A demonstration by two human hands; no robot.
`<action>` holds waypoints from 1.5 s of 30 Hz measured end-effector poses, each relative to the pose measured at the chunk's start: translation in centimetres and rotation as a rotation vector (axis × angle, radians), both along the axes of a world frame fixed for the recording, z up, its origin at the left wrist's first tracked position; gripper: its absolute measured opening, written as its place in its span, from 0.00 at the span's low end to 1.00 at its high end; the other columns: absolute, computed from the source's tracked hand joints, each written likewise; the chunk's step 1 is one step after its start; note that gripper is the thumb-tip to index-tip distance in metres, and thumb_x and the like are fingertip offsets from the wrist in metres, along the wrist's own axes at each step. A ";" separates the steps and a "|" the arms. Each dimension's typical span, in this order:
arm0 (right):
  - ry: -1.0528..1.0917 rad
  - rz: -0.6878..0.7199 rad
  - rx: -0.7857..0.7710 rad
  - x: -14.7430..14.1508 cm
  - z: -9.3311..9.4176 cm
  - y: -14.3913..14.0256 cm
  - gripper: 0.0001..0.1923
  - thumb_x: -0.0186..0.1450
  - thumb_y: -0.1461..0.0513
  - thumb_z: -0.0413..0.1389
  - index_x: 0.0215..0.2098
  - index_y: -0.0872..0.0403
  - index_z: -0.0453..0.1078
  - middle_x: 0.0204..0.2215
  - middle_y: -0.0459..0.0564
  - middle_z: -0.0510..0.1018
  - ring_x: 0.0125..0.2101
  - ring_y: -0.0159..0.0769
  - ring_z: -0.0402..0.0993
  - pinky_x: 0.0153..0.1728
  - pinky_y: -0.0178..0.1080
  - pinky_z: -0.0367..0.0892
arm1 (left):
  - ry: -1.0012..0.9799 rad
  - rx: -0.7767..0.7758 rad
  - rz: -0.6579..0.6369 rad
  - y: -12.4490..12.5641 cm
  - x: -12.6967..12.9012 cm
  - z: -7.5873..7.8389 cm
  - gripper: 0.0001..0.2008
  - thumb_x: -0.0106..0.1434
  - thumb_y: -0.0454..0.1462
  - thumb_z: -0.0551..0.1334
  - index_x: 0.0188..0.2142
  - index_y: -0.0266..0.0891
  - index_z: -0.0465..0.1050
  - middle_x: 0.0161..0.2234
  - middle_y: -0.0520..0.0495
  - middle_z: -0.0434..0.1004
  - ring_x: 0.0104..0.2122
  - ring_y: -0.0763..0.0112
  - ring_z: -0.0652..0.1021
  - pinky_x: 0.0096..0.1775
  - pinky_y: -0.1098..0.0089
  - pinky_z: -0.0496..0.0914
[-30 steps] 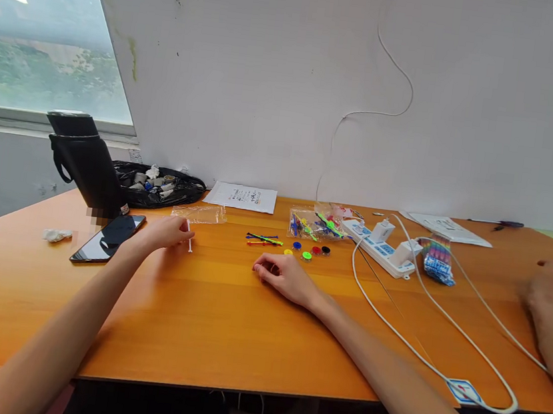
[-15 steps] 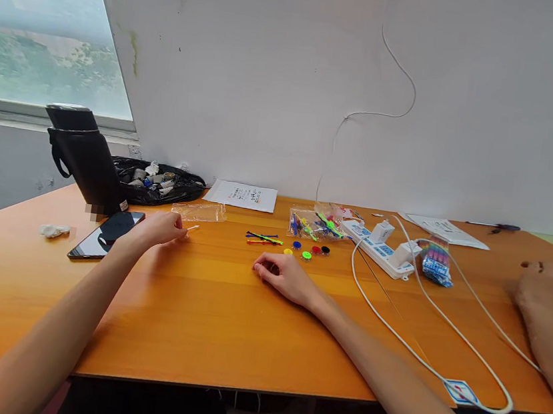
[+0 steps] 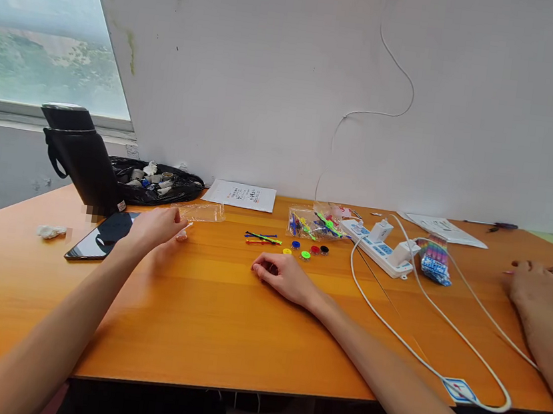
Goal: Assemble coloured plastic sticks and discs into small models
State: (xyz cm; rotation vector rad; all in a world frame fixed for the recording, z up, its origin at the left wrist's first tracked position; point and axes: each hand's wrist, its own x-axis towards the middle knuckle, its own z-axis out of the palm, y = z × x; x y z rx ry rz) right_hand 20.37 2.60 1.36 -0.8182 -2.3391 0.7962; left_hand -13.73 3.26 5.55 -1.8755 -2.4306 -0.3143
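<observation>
My left hand point(image 3: 154, 227) is raised a little over the table beside the phone point(image 3: 96, 238). Its fingers pinch a thin white stick-like piece point(image 3: 189, 225), mostly hidden by the hand. My right hand point(image 3: 285, 277) rests on the table with its fingers curled closed; whether anything is inside them is hidden. Just beyond it lie several small coloured discs, among them a yellow disc point(image 3: 287, 252) and a green disc point(image 3: 305, 255). Thin coloured plastic sticks point(image 3: 263, 238) lie crossed behind my right hand. A clear bag of coloured plastic parts point(image 3: 304, 224) sits farther back.
At left stand a black bottle point(image 3: 83, 160) and an open black plastic bag point(image 3: 188, 187) with rubbish. A power strip point(image 3: 377, 249) with white cables point(image 3: 427, 296) lies at right, beside a colourful packet point(image 3: 436, 261). Another person's hand point(image 3: 541, 286) is at far right.
My left hand has turned slightly, and less of the white piece shows past its fingers. My right hand stays in place. The other person's hand has shifted a little.
</observation>
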 end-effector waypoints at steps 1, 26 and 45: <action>-0.002 0.000 -0.003 0.0 0.0 0.0 0.13 0.70 0.55 0.52 0.38 0.55 0.75 0.30 0.47 0.79 0.29 0.31 0.71 0.30 0.33 0.61 | 0.018 0.056 -0.036 -0.1 0.7 0.1 0.16 0.63 0.48 0.54 0.33 0.40 0.72 0.36 0.38 0.80 0.36 0.52 0.78 0.32 0.65 0.62; -0.059 -0.119 0.183 1.1 -0.3 1.5 0.10 0.70 0.58 0.53 0.37 0.54 0.74 0.32 0.48 0.79 0.31 0.33 0.71 0.32 0.35 0.62 | -0.421 0.055 -0.608 -0.6 9.8 -3.8 0.13 0.66 0.46 0.53 0.30 0.41 0.66 0.27 0.50 0.73 0.27 0.67 0.71 0.30 0.70 0.58; -0.216 -0.427 0.518 2.8 -0.1 3.1 0.04 0.65 0.61 0.57 0.36 0.52 0.73 0.37 0.52 0.77 0.45 0.47 0.68 0.51 0.50 0.61 | -0.449 0.084 -0.628 -0.8 9.6 -3.7 0.13 0.66 0.45 0.54 0.30 0.41 0.67 0.26 0.51 0.72 0.26 0.68 0.70 0.29 0.69 0.58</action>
